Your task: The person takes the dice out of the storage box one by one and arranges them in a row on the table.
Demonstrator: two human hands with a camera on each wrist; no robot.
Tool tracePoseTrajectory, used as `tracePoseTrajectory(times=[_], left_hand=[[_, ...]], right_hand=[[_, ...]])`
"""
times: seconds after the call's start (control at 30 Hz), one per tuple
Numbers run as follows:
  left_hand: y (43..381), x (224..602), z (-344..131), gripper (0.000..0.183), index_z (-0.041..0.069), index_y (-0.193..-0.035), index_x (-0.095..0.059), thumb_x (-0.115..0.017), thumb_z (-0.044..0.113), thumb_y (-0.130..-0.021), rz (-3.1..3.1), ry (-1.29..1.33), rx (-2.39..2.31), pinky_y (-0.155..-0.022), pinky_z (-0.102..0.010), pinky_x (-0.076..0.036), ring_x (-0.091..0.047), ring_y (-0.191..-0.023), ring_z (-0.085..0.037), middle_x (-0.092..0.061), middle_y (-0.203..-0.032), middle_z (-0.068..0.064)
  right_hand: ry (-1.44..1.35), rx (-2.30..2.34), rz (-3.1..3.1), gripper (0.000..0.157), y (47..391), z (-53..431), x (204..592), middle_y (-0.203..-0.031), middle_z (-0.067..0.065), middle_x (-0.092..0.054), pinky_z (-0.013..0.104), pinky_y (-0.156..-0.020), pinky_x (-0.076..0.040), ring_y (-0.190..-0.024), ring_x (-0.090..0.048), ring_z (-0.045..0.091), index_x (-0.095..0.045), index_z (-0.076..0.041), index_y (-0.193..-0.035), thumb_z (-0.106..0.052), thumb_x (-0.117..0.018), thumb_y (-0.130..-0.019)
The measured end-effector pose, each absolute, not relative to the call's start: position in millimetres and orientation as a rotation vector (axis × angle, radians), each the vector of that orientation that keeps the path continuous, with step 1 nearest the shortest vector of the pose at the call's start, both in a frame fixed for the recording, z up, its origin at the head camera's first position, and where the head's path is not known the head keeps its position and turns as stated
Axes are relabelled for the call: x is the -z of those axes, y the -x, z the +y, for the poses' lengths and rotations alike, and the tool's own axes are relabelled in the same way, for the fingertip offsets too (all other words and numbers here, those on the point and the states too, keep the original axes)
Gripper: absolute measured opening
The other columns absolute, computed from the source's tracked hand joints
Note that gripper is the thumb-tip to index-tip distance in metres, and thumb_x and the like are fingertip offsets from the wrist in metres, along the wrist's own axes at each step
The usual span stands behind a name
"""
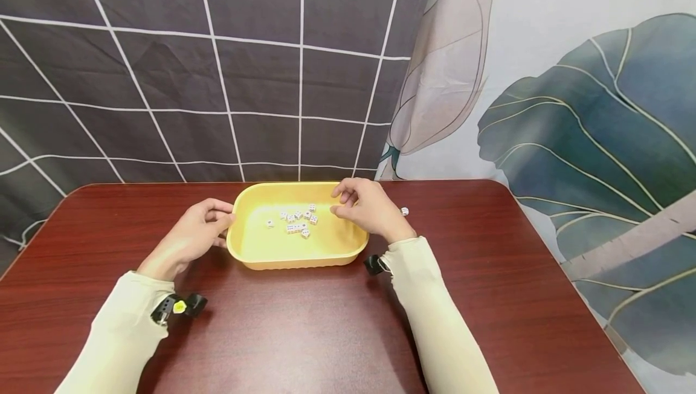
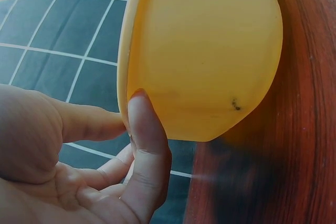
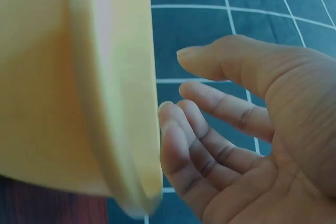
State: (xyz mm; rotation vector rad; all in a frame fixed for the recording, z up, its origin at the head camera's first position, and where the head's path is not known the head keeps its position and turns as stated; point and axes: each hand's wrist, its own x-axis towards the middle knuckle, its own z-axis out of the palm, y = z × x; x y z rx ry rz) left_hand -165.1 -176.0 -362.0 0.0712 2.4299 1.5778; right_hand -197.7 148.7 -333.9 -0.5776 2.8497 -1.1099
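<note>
Inside the rounded yellow tray [image 1: 326,250], cubic dice [image 1: 305,233]

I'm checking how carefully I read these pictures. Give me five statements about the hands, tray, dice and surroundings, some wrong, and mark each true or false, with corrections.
1. The left hand grips the edge of the yellow tray. True.
2. Every die in sight lies inside the tray. False: one die lies on the table, to the tray's right.
3. The right hand has its thumb and fingertips apart, with nothing between them. True.
4. The dice in the tray are green. False: they are white.
5. A dark cloth with white grid lines hangs behind the table. True.
</note>
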Motion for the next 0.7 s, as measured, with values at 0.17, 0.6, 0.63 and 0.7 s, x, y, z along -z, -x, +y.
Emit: tracePoseTrajectory(times=[0.17,0.6,0.63,0.7], left_hand=[[165,363,-176,0.038,-0.012,-0.135,-0.043,-0.050,0.011,-0.106,2.431,-0.070,-1.582,-0.066,-0.025,-0.060,-0.064,-0.074,-0.011,-0.064,-0.105,-0.016],[165,363,-174,0.037,-0.013,-0.134,-0.043,-0.050,0.010,-0.105,2.422,-0.070,-1.603,-0.066,-0.026,-0.060,-0.065,-0.073,-0.009,-0.064,-0.102,-0.013],[165,363,-174,0.037,-0.013,-0.134,-0.043,-0.050,0.010,-0.105,2.424,-0.068,-1.600,-0.066,-0.026,-0.060,-0.065,-0.073,-0.009,-0.064,-0.102,-0.013],[165,363,-174,0.037,-0.012,-0.134,-0.043,-0.051,0.010,-0.105,2.426,-0.067,-1.597,-0.066,-0.025,-0.060,-0.064,-0.073,-0.010,-0.064,-0.102,-0.014]], right_hand=[[0.568,1.063,2.872,0.023,196,136,337,-0.087,0.007,-0.065,0.022,-0.072,-0.050,-0.077,-0.060,0.016,-0.073,-0.002,-0.104,-0.013,-0.079,-0.085],[0.577,0.869,2.872,0.024,197,114,354,-0.086,0.008,-0.063,0.021,-0.070,-0.044,-0.076,-0.053,0.012,-0.071,0.001,-0.108,-0.008,-0.075,-0.086],[0.579,0.840,2.874,0.025,197,113,355,-0.086,0.008,-0.064,0.021,-0.070,-0.044,-0.076,-0.053,0.012,-0.071,0.001,-0.109,-0.009,-0.074,-0.086],[0.579,0.789,2.870,0.027,197,112,356,-0.086,0.007,-0.063,0.022,-0.070,-0.043,-0.076,-0.052,0.012,-0.071,0.000,-0.111,-0.011,-0.075,-0.087]])
